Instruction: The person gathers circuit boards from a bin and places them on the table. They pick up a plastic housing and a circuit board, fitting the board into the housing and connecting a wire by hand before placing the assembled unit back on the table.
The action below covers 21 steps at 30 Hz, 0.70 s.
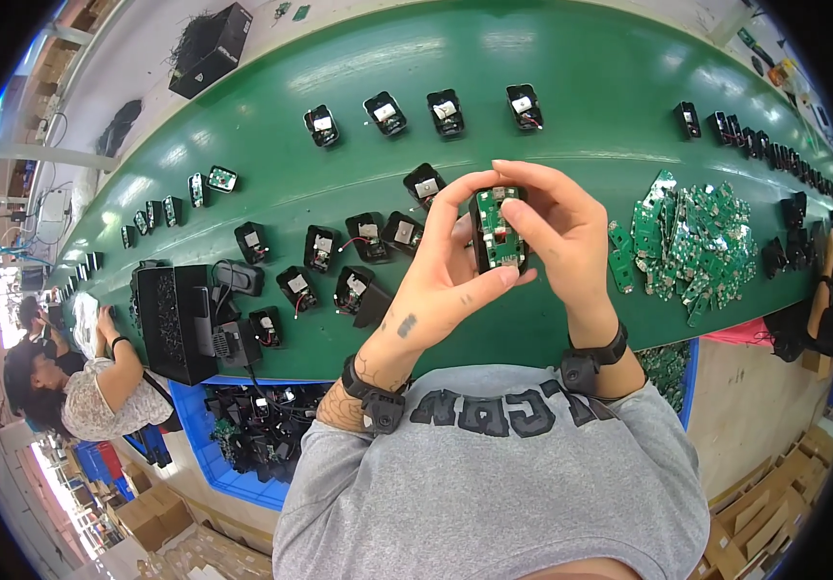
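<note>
A small black plastic case with a green circuit board [494, 215] in it is held up between both hands over the green table. My left hand [444, 275] grips it from the left, its thumb across the lower end of the board. My right hand [571, 227] closes round the right side and far end, thumb resting on the upper part of the board. Just beyond my left hand sit several open black cases with white parts and thin wires, such as one case [366, 237]. Right of my right hand lies a heap of loose green circuit boards [692, 242].
A black bin [160, 324] of small dark pieces stands at the left, beside black adapters [238, 277]. More cases line the table's far side [445, 111]. Blue crates [243, 490] sit below the near edge. Another person [112, 396] works at left; another person's arm [825, 280] shows at right.
</note>
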### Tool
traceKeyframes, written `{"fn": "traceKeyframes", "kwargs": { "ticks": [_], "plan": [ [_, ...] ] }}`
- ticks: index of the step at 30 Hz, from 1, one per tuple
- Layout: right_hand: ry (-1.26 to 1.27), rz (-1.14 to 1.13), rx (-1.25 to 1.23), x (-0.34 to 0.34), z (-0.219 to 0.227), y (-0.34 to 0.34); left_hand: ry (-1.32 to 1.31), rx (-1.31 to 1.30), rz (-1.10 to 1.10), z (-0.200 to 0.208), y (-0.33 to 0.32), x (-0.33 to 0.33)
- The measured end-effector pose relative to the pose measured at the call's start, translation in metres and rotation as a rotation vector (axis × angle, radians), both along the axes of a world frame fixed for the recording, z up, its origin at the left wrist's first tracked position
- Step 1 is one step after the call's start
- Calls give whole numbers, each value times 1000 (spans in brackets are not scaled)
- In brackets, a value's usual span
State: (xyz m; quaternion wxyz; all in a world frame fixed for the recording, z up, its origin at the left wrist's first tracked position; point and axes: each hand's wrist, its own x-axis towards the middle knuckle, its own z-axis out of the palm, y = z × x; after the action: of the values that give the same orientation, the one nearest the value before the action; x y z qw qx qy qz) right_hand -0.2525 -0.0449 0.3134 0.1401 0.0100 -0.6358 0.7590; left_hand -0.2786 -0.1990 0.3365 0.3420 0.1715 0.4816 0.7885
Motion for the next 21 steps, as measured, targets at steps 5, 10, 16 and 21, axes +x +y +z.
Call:
{"fn": "traceKeyframes", "kwargs": {
  "ticks": [5,10,16,21],
  "plan": [
    [232,-77,487,3,5,15,-22,19,19,-4,2,-2],
    [368,-45,864,4,12,32,-54,45,-11,-1,4,-5],
    [326,-73,819,5,10,27,-54,76,25,0,8,-6],
    [405,-86,821,1,5,36,-126,39,-6,-1,11,-4]
  ]
}}
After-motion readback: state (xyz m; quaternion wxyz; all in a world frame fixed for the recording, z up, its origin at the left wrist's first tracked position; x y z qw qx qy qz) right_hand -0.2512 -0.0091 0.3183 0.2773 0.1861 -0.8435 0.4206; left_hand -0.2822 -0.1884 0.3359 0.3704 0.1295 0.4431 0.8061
